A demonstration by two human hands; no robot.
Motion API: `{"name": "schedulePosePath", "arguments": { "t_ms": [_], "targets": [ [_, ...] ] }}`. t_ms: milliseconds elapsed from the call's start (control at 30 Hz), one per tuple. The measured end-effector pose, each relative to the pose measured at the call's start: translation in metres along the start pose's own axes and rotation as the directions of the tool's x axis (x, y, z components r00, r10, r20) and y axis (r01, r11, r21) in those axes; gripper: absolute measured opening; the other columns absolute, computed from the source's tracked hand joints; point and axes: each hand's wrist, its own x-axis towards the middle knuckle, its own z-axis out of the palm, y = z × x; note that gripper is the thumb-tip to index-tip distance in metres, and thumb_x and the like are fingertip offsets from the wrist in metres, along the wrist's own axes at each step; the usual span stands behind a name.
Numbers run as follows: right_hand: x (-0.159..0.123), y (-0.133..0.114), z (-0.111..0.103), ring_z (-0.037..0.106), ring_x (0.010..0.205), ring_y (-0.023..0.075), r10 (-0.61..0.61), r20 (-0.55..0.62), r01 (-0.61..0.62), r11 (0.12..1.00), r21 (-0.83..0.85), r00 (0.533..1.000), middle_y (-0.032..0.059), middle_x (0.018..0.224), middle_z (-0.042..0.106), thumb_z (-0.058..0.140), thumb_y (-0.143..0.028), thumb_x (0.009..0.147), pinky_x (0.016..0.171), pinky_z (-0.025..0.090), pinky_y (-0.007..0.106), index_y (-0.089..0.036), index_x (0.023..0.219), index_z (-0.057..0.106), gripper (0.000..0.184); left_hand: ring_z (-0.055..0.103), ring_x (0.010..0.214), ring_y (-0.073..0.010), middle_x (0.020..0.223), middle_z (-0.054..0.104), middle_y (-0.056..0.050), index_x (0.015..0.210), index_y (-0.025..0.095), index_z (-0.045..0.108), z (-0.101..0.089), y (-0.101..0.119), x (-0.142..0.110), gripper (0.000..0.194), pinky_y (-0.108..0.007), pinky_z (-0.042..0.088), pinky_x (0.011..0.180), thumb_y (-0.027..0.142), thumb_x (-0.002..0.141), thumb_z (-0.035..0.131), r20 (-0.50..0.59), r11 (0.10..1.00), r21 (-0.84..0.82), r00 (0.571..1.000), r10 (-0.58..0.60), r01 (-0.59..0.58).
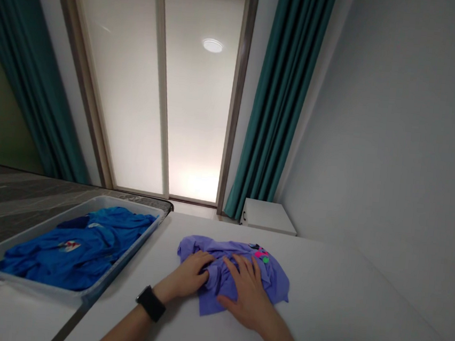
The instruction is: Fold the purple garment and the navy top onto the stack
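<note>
A crumpled purple shirt (pixel 215 292) with a pink, green and dark print lies on the white table (pixel 328 293). My left hand (pixel 187 279), with a black watch on its wrist, is on the left part of the shirt, its fingers curled and its thumb bent in against a fold of the fabric. Across the middle of the shirt rests my right hand (pixel 248 296), fingers spread and laid on the cloth, thumb pointing left near the lower edge. Some of the fabric under both hands is hidden.
To the left stands a translucent plastic bin (pixel 90 296) holding blue clothing (pixel 83 248) with small printed patches. A striped grey bed-like surface (pixel 27 199) lies beyond it. A white cabinet (pixel 269 216) stands behind the table, and a wall (pixel 394 154) rises at right.
</note>
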Motion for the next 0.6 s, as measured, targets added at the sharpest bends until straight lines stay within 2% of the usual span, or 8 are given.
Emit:
{"name": "schedulePosePath", "arguments": {
  "t_ms": [100,200,300,367,500,600],
  "targets": [
    [0.0,-0.012,0.012,0.029,0.14,0.0324,-0.05,0.047,0.049,0.998,0.034,0.998,0.0094,0.153,0.036,0.07,-0.043,0.076,0.116,0.01,0.057,-0.03,0.151,0.024,0.09,0.055,0.111,-0.0265,0.115,0.065,-0.01,0.114,0.018,0.064,0.006,0.001,-0.001,0.049,-0.041,0.035,0.106,0.012,0.068,0.048,0.03,0.995,0.075,0.997,0.064,-0.066],
    [0.002,-0.009,0.023,0.034,0.138,0.0286,-0.035,0.032,0.035,0.999,0.0,0.999,0.0101,0.15,0.041,0.059,-0.026,0.082,0.117,0.011,0.055,-0.025,0.154,0.018,0.082,0.056,0.107,-0.025,0.112,0.066,-0.009,0.114,0.019,0.064,0.009,-0.001,0.001,0.046,-0.039,0.039,0.102,0.011,0.073,0.045,0.014,0.995,0.063,0.997,0.081,-0.082],
    [0.004,0.009,0.025,0.039,0.135,0.0247,-0.008,0.041,0.01,0.999,-0.05,0.999,0.0106,0.145,0.049,0.044,-0.003,0.078,0.117,0.013,0.053,-0.02,0.149,0.032,0.075,0.054,0.113,-0.0263,0.117,0.064,-0.008,0.113,0.021,0.066,0.007,-0.011,0.003,0.043,-0.041,0.037,0.104,0.012,0.076,0.045,-0.029,0.994,0.106,0.999,0.031,-0.028],
    [0.003,0.025,0.024,0.041,0.134,0.0231,-0.011,0.036,0.013,0.999,-0.044,0.999,0.0096,0.141,0.053,0.038,0.003,0.074,0.117,0.015,0.054,-0.019,0.141,0.047,0.07,0.048,0.123,-0.0291,0.129,0.059,-0.01,0.119,0.022,0.063,0.006,-0.021,0.003,0.046,-0.045,0.032,0.108,0.015,0.077,0.049,-0.05,0.98,0.193,0.998,-0.031,0.04],
    [0.002,0.062,0.018,0.05,0.127,0.0223,0.001,-0.111,-0.002,1.0,-0.004,0.994,0.0085,0.129,0.064,0.036,0.001,0.08,0.114,0.021,0.056,-0.021,0.116,0.067,0.052,0.046,0.128,-0.0318,0.136,0.052,-0.015,0.134,0.019,0.054,0.003,-0.042,0.002,0.05,-0.047,0.033,0.107,0.02,0.085,0.047,-0.072,0.923,0.329,0.979,-0.189,0.202],
    [0.001,0.09,0.014,0.055,0.12,0.0228,0.112,-0.249,-0.116,0.993,0.0,0.962,0.0062,0.12,0.068,0.037,-0.004,0.082,0.112,0.025,0.054,-0.024,0.098,0.072,0.043,0.053,0.121,-0.0293,0.129,0.058,-0.014,0.128,0.019,0.059,-0.004,-0.045,0.002,0.043,-0.042,0.038,0.104,0.021,0.086,0.047,-0.086,0.921,0.339,0.981,-0.175,0.194]
  ]
}}
